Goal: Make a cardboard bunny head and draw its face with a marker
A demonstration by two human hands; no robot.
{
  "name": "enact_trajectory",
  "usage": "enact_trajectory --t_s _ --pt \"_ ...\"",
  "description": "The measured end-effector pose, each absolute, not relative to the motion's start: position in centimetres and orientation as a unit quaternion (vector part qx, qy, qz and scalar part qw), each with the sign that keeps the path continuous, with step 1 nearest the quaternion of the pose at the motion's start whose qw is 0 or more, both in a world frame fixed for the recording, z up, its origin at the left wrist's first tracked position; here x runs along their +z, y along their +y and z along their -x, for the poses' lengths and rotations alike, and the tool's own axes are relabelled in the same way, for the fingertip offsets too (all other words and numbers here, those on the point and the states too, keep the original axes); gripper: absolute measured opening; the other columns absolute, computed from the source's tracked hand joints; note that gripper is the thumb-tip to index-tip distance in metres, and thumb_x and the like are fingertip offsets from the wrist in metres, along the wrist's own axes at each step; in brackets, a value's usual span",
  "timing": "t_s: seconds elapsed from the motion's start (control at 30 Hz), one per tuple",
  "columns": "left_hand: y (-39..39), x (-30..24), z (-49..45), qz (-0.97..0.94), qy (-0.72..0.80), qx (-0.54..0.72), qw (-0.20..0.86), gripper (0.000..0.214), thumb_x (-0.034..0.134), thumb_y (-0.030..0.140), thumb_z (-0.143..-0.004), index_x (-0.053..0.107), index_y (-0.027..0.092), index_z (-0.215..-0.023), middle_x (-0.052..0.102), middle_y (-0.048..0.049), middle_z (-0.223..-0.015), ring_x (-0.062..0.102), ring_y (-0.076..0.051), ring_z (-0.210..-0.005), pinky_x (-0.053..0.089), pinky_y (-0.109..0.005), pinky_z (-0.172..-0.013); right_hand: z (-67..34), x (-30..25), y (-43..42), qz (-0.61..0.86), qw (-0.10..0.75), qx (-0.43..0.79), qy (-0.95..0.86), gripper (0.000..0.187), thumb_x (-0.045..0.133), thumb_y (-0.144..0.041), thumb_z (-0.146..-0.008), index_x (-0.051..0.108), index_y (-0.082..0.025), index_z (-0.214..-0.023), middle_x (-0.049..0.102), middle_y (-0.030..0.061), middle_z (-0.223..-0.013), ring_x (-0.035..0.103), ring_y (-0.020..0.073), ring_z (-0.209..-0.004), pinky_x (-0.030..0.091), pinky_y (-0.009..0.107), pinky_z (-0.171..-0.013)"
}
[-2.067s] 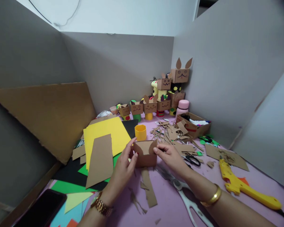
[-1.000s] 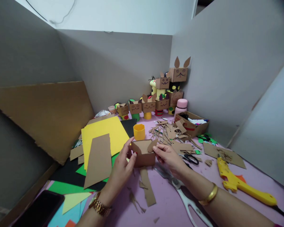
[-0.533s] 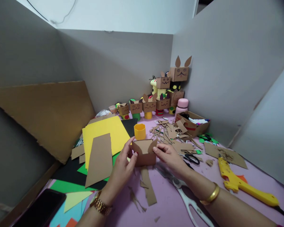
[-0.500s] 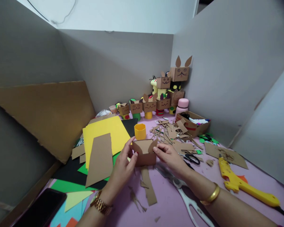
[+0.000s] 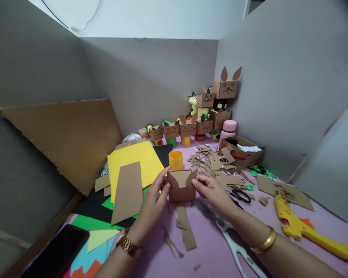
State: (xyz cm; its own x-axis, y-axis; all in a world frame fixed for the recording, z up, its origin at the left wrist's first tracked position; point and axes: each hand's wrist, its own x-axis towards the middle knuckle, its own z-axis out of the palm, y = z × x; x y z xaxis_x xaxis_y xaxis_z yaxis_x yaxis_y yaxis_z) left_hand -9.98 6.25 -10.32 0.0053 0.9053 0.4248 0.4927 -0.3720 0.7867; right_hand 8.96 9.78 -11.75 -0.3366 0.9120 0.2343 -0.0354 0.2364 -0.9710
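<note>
Fingers (image 5: pixel 167 188) of L hand (image 5: pixel 153 199) closed on L side of cardboard box (image 5: pixel 182 195); R hand (image 5: pixel 213 193) pinches R ear-shaped piece (image 5: pixel 190 178), w/ thumb & index, at box's upper R corner; L ear-shaped piece (image 5: pixel 176 179) next to L fingertips; box thus held directly betw. both sets of fingers, open top showing; yellow hexagonal tube (image 5: pixel 175 160) just beyond them; cardboard strip (image 5: pixel 188 233) nearer wearer, below fingers; white-handled scissors (image 5: pixel 227 235) partly under R forearm; black-handled scissors (image 5: pixel 241 195) R of R fingers, near; scrap heap (image 5: pixel 214 160) beyond these; cardboard sheet (image 5: pixel 129 193) on yellow sheets (image 5: pixel 142 152), L of L fingers; yellow glue gun (image 5: pixel 298 226) well to R; cat-faced boxes (image 5: pixel 188 130), some stacked, well beyond fingers, approx. in a row.
</note>
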Motion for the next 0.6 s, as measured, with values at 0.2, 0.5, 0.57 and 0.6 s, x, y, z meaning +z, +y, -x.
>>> enact_trajectory --t_s 0.2,0.5,0.57,0.6 --pt "6.15 -10.26 9.83 -0.66 0.516 0.496 0.231 0.042 0.044 0.025 -0.09 0.037 0.023 -0.132 0.059 -0.0004 -0.083 0.057 -0.016 -0.079 0.047 -0.028 -0.073 -8.98 -11.59 9.64 0.345 0.464 0.516 -0.632 0.035 0.054 -0.046 -0.084 0.048 -0.019 -0.062 0.035 -0.0064 -0.055 0.028 0.0095 -0.051 0.023 0.022 -0.048" --pt "6.09 -10.24 10.01 -0.673 0.515 0.483 0.222 0.026 0.047 0.026 -0.089 0.051 0.021 -0.114 0.06 -0.0025 -0.089 0.056 -0.017 -0.085 0.045 -0.03 -0.077 -8.9 -11.37 9.58 0.347 0.463 0.513 -0.634 0.033 0.054 -0.047 -0.083 0.055 -0.018 -0.068 0.041 -0.0053 -0.059 0.029 0.0094 -0.052 0.025 0.023 -0.049" --pt "6.04 -10.19 10.05 -0.677 0.517 0.477 0.217 0.027 0.047 0.026 -0.089 0.051 0.022 -0.115 0.059 -0.0023 -0.089 0.056 -0.017 -0.084 0.045 -0.029 -0.077 -8.92 -11.46 9.64 0.344 0.464 0.511 -0.637 0.034 0.055 -0.048 -0.083 0.057 -0.017 -0.068 0.047 -0.004 -0.061 0.035 0.0101 -0.054 0.029 0.023 -0.052" --pt "6.03 -10.19 10.06 -0.679 0.517 0.474 0.215 0.027 0.047 0.026 -0.089 0.051 0.022 -0.115 0.059 -0.0023 -0.089 0.056 -0.017 -0.084 0.045 -0.029 -0.076 -8.93 -11.5 9.67 0.343 0.464 0.509 -0.638 0.034 0.055 -0.048 -0.083 0.058 -0.017 -0.069 0.049 -0.0034 -0.062 0.037 0.0107 -0.055 0.031 0.023 -0.054"
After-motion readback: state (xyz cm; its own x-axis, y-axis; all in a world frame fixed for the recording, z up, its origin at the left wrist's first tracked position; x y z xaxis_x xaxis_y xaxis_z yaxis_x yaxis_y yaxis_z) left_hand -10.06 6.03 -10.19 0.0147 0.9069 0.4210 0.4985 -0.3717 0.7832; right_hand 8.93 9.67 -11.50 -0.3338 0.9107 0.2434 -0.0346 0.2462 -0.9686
